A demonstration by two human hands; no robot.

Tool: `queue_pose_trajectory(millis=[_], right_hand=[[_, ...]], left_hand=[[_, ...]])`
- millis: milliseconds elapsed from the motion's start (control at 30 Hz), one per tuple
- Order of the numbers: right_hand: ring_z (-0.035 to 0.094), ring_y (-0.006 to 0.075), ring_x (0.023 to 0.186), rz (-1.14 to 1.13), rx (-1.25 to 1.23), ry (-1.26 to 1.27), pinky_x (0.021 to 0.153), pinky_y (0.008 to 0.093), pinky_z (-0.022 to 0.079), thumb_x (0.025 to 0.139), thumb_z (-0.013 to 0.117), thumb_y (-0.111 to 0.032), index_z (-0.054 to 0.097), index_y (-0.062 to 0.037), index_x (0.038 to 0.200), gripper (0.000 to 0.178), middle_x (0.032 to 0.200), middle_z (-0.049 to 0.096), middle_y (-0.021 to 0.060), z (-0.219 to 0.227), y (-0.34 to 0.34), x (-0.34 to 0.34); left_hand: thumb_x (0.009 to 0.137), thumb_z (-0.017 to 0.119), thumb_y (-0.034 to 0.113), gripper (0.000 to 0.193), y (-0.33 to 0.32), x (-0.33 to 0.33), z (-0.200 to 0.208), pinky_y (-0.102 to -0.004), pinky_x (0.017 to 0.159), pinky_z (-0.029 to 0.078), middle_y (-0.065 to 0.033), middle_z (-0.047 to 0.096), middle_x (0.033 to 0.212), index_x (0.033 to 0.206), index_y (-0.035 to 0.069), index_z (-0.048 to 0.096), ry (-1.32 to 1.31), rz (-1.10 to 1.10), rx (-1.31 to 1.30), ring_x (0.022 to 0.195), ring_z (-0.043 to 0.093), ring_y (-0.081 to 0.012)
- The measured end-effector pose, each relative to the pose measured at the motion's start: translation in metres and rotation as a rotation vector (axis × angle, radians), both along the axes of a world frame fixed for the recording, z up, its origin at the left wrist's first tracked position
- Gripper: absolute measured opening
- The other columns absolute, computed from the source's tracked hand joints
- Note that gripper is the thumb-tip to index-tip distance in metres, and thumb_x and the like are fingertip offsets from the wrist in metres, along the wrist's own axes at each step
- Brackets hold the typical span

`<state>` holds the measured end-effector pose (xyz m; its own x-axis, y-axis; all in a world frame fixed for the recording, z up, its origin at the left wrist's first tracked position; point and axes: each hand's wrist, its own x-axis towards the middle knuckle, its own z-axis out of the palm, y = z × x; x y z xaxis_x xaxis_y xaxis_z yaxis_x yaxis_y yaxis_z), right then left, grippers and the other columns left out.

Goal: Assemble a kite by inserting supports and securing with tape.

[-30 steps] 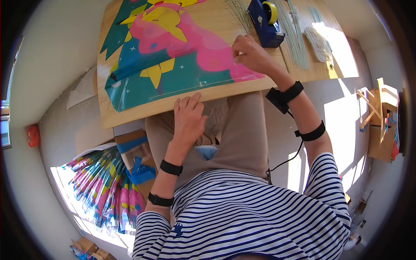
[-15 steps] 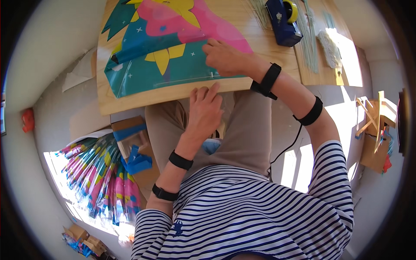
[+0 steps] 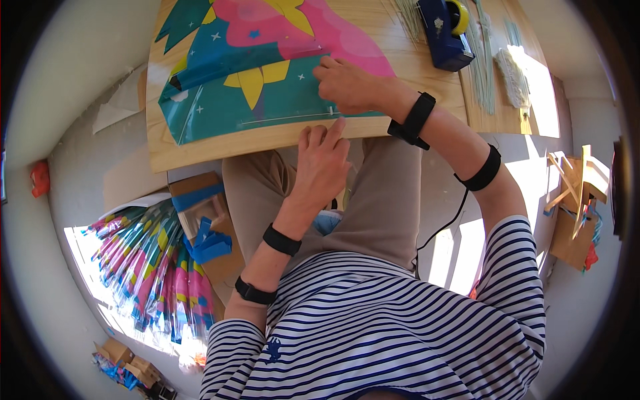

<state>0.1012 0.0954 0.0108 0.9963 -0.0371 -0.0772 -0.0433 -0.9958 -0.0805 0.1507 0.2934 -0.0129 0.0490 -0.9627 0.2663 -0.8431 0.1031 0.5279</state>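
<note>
A glossy printed sheet (image 3: 217, 110) in teal, pink and yellow lies on the wooden table (image 3: 170, 155), part of it folded over. Along its near edge runs a thin pale rod (image 3: 287, 119), with a small white piece at its right end. My left hand (image 3: 317, 170) is at the table's front edge, fingers extended and apart; its index fingertip reaches the sheet beside that rod end. Over the sheet's right part rests my right hand (image 3: 357, 87), fingers curled closed near the fold. Whatever is between those fingers is hidden.
A blue tape dispenser (image 3: 445, 37) with yellow tape stands at the back right. Bundles of thin rods (image 3: 485, 73) and a clear plastic bag (image 3: 512, 77) lie beyond it. Many folded printed sheets (image 3: 157, 267) fan out at lower left, next to a cardboard box (image 3: 223, 257).
My left hand has moved slightly up and right, its index fingertip now at the sheet's edge. My right hand keeps nearly the same curled pose. The whole view has shifted a little.
</note>
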Motion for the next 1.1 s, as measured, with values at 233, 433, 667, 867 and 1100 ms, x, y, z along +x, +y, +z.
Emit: queue_pose_trajectory(millis=[233, 433, 667, 867, 1100], right_hand=[[0.052, 0.0305, 0.102, 0.001, 0.015, 0.01, 0.087, 0.0386, 0.048, 0.068, 0.062, 0.001, 0.07, -0.0012, 0.072, 0.009, 0.097, 0.059, 0.0115, -0.001, 0.0, 0.001], [0.052, 0.0298, 0.102, -0.002, 0.026, 0.032, 0.087, 0.0384, 0.048, 0.069, 0.062, 0.0, 0.07, -0.0015, 0.072, 0.009, 0.097, 0.059, 0.0106, 0.001, 0.002, 0.003], [0.052, 0.0293, 0.1, 0.002, 0.004, 0.03, 0.083, 0.0378, 0.048, 0.067, 0.064, 0.001, 0.071, -0.002, 0.07, 0.008, 0.095, 0.06, 0.0098, -0.001, 0.002, 0.005], [0.053, 0.0285, 0.098, -0.001, -0.027, 0.013, 0.08, 0.0377, 0.047, 0.064, 0.067, 0.0, 0.071, -0.0024, 0.07, 0.008, 0.092, 0.06, 0.009, -0.002, 0.003, 0.009], [0.055, 0.0285, 0.105, -0.12, -0.139, 0.095, 0.087, 0.0426, 0.047, 0.064, 0.07, -0.006, 0.073, -0.006, 0.075, 0.012, 0.096, 0.063, 0.008, 0.002, 0.006, 0.016]], left_hand=[[0.068, 0.078, 0.01, 0.029, -0.003, 0.001, -0.001, -0.0514, 0.105, 0.038, -0.0156, 0.052, 0.139, 0.089, 0.001, 0.061, -0.017, 0.003, 0.015, 0.112, 0.049, -0.0362], [0.068, 0.078, 0.011, 0.029, -0.005, 0.002, -0.005, -0.0513, 0.106, 0.037, -0.0162, 0.052, 0.138, 0.09, 0.0, 0.063, -0.035, 0.01, 0.013, 0.113, 0.049, -0.0359], [0.069, 0.078, 0.012, 0.029, -0.008, 0.001, -0.009, -0.0525, 0.106, 0.036, -0.017, 0.053, 0.137, 0.09, 0.0, 0.063, -0.07, 0.012, 0.012, 0.113, 0.049, -0.0355], [0.067, 0.079, 0.013, 0.03, -0.009, 0.0, -0.011, -0.054, 0.106, 0.035, -0.0168, 0.053, 0.136, 0.091, 0.0, 0.064, -0.069, 0.022, 0.009, 0.112, 0.05, -0.035], [0.067, 0.079, 0.014, 0.031, -0.01, 0.0, -0.009, -0.056, 0.106, 0.035, -0.0145, 0.054, 0.135, 0.091, 0.001, 0.064, -0.08, 0.035, 0.023, 0.113, 0.05, -0.0344]])
